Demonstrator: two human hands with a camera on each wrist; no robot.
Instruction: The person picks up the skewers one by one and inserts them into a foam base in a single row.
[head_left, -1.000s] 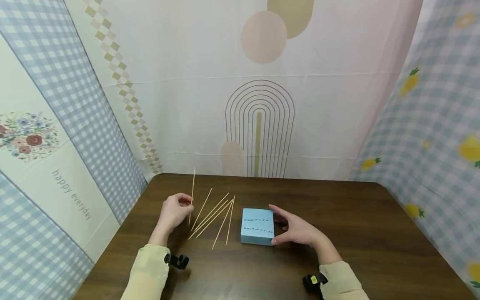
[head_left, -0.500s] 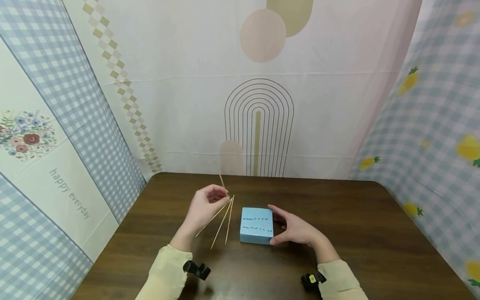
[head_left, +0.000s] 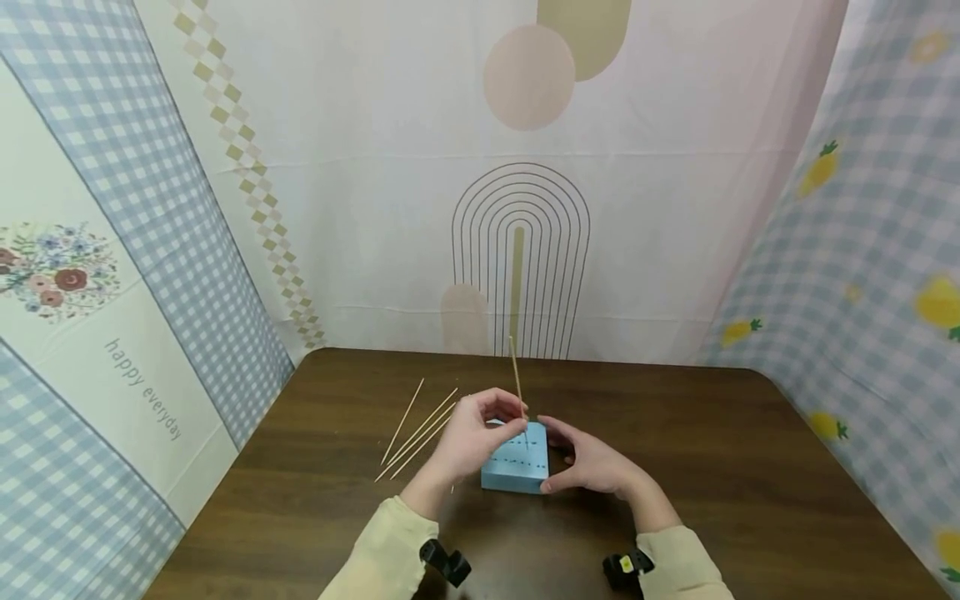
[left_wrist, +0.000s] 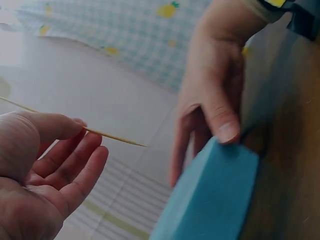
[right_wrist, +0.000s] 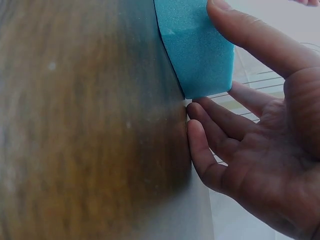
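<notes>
My left hand [head_left: 472, 435] pinches a thin bamboo skewer [head_left: 516, 371] between thumb and fingertips, holding it nearly upright over a light blue foam block [head_left: 513, 482]. In the left wrist view the skewer's pointed lower end [left_wrist: 122, 139] shows in the air, apart from the block. Rows of dark marks run across the block's top, partly covered by the left hand. My right hand [head_left: 600, 465] grips the block's right side, thumb at the near corner and forefinger at the far one. The right wrist view shows its other fingers [right_wrist: 200, 145] loosely bent beside the block [right_wrist: 202, 60].
Several more skewers [head_left: 402, 422] lie fanned on the brown wooden table [head_left: 570, 550], left of the block; my left hand and forearm hide some of them. A printed cloth [head_left: 390, 250] hangs behind the table, with checked cloths at both sides.
My left hand has carried the skewer rightward from the left of the pile, across the loose skewers, to above the block. The right hand and the block have stayed in place.
</notes>
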